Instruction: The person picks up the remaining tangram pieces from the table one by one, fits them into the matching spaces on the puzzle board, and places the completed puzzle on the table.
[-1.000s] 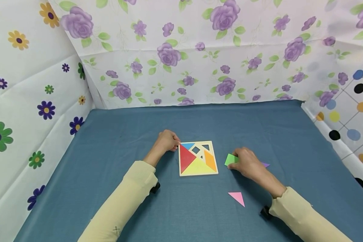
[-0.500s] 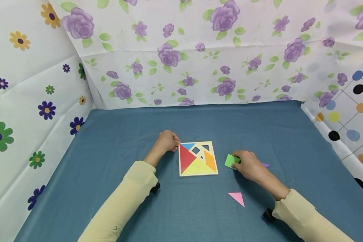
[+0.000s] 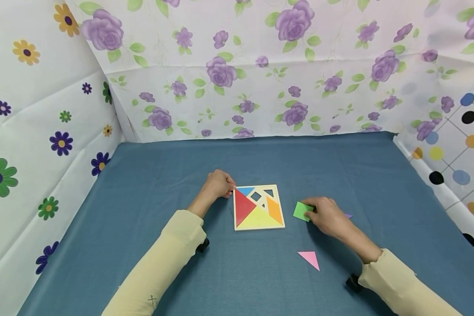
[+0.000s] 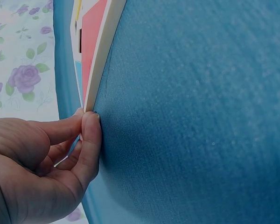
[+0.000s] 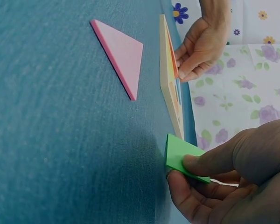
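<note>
A square wooden tangram tray lies on the cloth, holding red, yellow, blue and orange pieces. Three cut-outs in its upper right show the cloth beneath. My left hand pinches the tray's far left corner; thumb and fingertip meet there in the left wrist view. To the right of the tray, my right hand pinches a green square piece between thumb and fingers. A pink triangle lies nearer me, and a purple piece is mostly hidden behind the right hand.
Blue-grey cloth covers the table. A rose-patterned sheet hangs at the back, with a flower-patterned sheet on the left and a dotted one on the right.
My right hand has shifted slightly right and toward me on the green square, so more of the piece shows. The left hand and tray have stayed in place.
</note>
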The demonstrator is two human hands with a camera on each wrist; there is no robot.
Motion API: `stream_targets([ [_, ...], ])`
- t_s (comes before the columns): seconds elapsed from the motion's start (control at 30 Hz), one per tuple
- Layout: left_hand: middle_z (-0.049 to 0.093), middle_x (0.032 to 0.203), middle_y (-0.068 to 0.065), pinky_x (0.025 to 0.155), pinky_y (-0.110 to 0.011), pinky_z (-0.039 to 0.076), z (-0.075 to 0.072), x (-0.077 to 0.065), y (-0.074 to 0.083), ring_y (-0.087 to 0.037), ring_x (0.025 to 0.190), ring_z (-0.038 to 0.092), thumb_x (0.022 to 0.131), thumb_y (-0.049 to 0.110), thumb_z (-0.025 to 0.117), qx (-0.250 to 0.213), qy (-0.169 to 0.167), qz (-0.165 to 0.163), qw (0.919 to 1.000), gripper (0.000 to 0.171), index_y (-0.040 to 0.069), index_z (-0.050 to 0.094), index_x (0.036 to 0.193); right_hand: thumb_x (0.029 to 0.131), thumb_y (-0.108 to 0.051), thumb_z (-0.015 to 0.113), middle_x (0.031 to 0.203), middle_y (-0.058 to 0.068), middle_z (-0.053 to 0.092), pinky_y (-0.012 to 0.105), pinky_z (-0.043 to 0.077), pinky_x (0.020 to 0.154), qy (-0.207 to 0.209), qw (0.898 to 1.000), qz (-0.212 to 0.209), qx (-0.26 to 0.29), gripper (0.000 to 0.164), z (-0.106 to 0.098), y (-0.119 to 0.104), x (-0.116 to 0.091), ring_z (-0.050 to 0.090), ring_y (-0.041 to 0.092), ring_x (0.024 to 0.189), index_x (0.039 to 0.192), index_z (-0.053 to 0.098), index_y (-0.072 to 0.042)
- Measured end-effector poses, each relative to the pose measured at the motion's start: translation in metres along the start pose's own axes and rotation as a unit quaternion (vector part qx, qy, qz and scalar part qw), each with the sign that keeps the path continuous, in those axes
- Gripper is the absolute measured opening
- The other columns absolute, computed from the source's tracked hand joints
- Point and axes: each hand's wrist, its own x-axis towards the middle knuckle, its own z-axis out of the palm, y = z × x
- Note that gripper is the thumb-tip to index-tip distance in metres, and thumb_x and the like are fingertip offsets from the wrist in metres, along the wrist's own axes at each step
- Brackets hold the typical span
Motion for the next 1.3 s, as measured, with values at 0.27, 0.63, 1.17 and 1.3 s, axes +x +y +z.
stream_targets([
  [0.27,0.073,0.08,-0.01,0.062,-0.026,0.062,0.0,0.003,0.001,-0.015,0.065,0.067,0.098,0.005,0.072,0.005,0.001,-0.01,0.9999,0.009,0.0,0.08,0.098,0.091,0.005,0.074,0.098,0.014,0.072,0.029,0.052,0.059,0.005,1.0,0.02,0.021,0.029,-0.004,-0.003,-0.001,0.062,0.017,0.076,0.119,0.07,0.009],
  [0.63,0.072,0.079,-0.009,0.063,-0.026,0.062,0.002,0.004,0.001,-0.013,0.065,0.067,0.098,0.006,0.072,0.01,0.005,-0.017,0.9998,0.009,0.001,0.08,0.097,0.091,0.003,0.075,0.092,0.011,0.072,0.029,0.055,0.058,0.006,0.998,0.036,0.06,0.021,-0.013,-0.007,-0.006,0.066,0.016,0.07,0.111,0.07,0.007],
  [1.17,0.073,0.079,-0.01,0.062,-0.027,0.061,0.001,0.003,0.002,-0.014,0.065,0.067,0.098,0.006,0.072,0.012,0.004,-0.02,0.9997,0.01,0.002,0.081,0.097,0.098,-0.001,0.068,0.083,0.006,0.073,0.03,0.053,0.048,0.016,0.998,0.027,0.056,0.011,-0.029,-0.019,-0.008,0.07,0.025,0.069,0.107,0.074,0.002],
  [1.3,0.072,0.078,-0.009,0.062,-0.026,0.061,0.001,0.004,0.002,-0.013,0.064,0.067,0.097,0.007,0.073,0.017,0.004,-0.023,0.9996,0.009,0.002,0.081,0.098,0.098,-0.004,0.07,0.083,0.006,0.073,0.031,0.053,0.048,0.018,0.998,0.032,0.048,0.011,-0.032,-0.022,-0.007,0.069,0.02,0.068,0.105,0.076,0.0],
])
